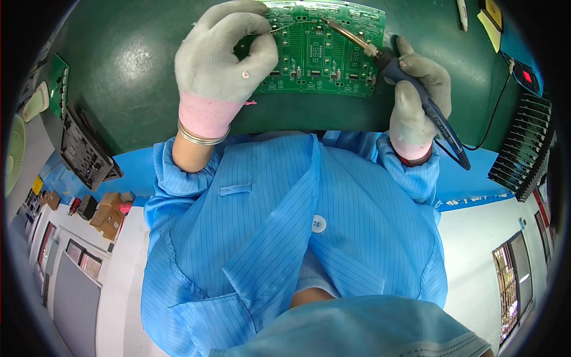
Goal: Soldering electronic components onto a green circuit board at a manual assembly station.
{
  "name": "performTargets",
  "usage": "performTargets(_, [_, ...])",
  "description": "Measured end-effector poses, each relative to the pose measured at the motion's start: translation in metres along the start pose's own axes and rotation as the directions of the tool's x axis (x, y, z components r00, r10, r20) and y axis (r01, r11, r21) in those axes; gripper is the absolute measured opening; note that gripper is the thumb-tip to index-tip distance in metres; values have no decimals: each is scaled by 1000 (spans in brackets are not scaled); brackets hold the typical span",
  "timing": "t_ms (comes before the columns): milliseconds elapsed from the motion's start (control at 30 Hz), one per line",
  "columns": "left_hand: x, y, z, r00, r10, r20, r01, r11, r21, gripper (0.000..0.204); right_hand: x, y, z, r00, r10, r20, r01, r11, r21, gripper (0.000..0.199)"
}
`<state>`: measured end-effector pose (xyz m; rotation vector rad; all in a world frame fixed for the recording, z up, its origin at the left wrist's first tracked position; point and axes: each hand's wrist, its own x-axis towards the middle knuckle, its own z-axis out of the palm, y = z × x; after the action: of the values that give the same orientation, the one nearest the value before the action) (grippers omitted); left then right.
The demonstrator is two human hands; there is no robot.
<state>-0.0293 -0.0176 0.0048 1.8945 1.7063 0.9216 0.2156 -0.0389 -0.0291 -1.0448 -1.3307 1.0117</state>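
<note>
The green circuit board (321, 56) lies near the upper edge of the view on the dark green counter (140, 107), a strip of smooth surface running between the board's near side and the counter's bent front edge; wider stretches reach left toward dark perforated panels (86, 149) and right toward a black slotted rack (523, 146). The board is flat, thin and roughly rectangular, dotted with small parts. Both hands wear pale knit gloves with pink ribbed cuffs. The left hand (223, 56), back upward, pinches a thin wire (297, 24) between thumb and forefinger above the board's left part. The right hand (409, 106) curls round the blue handle of a soldering iron (395, 71), its metal shaft slanting up-left to the wire's end; whether tip meets board, I cannot tell.
</note>
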Motion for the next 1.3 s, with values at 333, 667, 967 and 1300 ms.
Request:
performTargets(333, [3,-5,6,995,78,-68,-82,995,-54,11,0,-2,6,999,33,29,-34,999,24,40])
performTargets(667, [4,-3,6,994,97,-43,-96,995,21,11,1,-4,8,999,33,20,-33,999,-43,37])
performTargets(967, [4,-2,6,991,109,-72,-113,992,-54,11,-1,-5,1,992,123,-11,-123,989,-81,45])
performTargets(1300, [-3,-14,-14,990,15,-139,-7,998,60,10,0,-4,37,999,53,8,-53,998,36,37])
